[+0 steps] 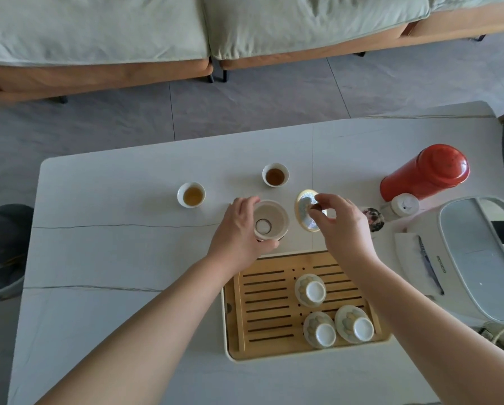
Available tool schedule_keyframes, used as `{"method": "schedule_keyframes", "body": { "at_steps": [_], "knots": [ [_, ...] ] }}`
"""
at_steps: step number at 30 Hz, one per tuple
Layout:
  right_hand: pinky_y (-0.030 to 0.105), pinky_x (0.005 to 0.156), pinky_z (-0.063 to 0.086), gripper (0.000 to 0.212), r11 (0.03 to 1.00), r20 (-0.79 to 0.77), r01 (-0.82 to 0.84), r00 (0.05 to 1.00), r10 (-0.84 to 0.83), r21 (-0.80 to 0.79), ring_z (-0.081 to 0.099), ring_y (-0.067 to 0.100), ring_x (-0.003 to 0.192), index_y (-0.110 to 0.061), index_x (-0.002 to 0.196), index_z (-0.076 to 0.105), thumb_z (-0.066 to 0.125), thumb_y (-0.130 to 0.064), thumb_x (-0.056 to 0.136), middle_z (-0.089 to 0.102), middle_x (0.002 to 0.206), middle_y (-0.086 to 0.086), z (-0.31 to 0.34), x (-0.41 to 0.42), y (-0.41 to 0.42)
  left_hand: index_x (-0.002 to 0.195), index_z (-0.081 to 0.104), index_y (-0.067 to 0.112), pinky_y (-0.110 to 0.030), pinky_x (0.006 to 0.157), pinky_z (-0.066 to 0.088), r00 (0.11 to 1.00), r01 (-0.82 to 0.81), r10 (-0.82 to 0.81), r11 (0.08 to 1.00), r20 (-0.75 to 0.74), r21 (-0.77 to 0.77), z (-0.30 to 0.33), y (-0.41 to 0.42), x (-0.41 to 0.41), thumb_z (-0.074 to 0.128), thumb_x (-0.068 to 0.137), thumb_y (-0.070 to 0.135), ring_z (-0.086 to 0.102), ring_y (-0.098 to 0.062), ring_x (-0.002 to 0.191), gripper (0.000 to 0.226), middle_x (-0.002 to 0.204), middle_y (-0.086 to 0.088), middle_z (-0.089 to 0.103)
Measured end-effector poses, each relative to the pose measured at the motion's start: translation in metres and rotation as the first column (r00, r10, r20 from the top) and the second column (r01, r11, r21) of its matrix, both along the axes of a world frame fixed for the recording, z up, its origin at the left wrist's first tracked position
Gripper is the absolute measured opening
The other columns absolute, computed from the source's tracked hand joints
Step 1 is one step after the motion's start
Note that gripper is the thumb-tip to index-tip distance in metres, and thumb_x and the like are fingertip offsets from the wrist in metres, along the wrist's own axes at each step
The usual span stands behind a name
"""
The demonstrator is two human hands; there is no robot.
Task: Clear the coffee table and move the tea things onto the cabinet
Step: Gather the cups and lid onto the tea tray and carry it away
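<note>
My left hand grips a cream brewing bowl just beyond the bamboo tea tray. My right hand pinches the knob of the bowl's lid, holding it tilted beside the bowl. Three patterned cups stand upside down on the tray. Two small white cups hold tea on the white coffee table: a pale one at the left and a darker one farther back.
A red canister lies at the right, a small white-capped jar beside it, and a dark figurine near my right hand. A white appliance and a folded cloth with a pen fill the right edge. A bin stands on the floor at the left, a sofa beyond.
</note>
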State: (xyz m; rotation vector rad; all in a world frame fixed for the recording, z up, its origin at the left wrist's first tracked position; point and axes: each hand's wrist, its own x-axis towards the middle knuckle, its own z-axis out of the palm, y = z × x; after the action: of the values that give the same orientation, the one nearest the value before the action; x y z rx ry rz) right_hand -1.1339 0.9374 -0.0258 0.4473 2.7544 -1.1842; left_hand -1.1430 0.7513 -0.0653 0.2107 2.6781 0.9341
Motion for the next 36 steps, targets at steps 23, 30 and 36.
{"method": "schedule_keyframes", "body": {
  "at_steps": [23, 30, 36],
  "knots": [
    [0.022, 0.082, 0.037, 0.025, 0.971, -0.031, -0.216, 0.975, 0.220, 0.098, 0.052, 0.021, 0.104, -0.014, 0.114, 0.063, 0.057, -0.019, 0.090, 0.062, 0.109, 0.003, -0.007, -0.006, -0.035, 0.147, 0.015, 0.028, -0.024, 0.096, 0.036, 0.981, -0.148, 0.125, 0.977, 0.148, 0.151, -0.023, -0.003, 0.015, 0.082, 0.065, 0.043, 0.043, -0.017, 0.128, 0.107, 0.142, 0.000, 0.041],
    [0.023, 0.081, 0.036, 0.022, 0.929, -0.034, -0.321, 0.943, 0.332, 0.185, 0.048, 0.020, 0.109, -0.014, 0.110, 0.065, 0.059, -0.017, 0.088, 0.064, 0.108, 0.002, -0.016, -0.007, -0.053, 0.140, 0.037, 0.029, -0.023, 0.098, 0.041, 0.906, -0.363, 0.238, 0.864, 0.351, 0.349, -0.015, -0.004, 0.030, 0.058, 0.089, 0.016, 0.048, -0.009, 0.125, 0.057, 0.135, 0.008, 0.051],
    [0.028, 0.078, 0.040, 0.023, 0.913, -0.013, -0.324, 0.941, 0.337, 0.248, 0.044, 0.019, 0.115, -0.014, 0.111, 0.065, 0.057, -0.017, 0.089, 0.063, 0.111, 0.002, -0.027, -0.006, -0.059, 0.147, 0.030, 0.028, -0.020, 0.098, 0.033, 0.806, -0.528, 0.260, 0.722, 0.531, 0.447, -0.008, -0.002, 0.035, 0.043, 0.091, -0.004, 0.043, -0.003, 0.127, 0.066, 0.142, 0.007, 0.046]
  ]
}}
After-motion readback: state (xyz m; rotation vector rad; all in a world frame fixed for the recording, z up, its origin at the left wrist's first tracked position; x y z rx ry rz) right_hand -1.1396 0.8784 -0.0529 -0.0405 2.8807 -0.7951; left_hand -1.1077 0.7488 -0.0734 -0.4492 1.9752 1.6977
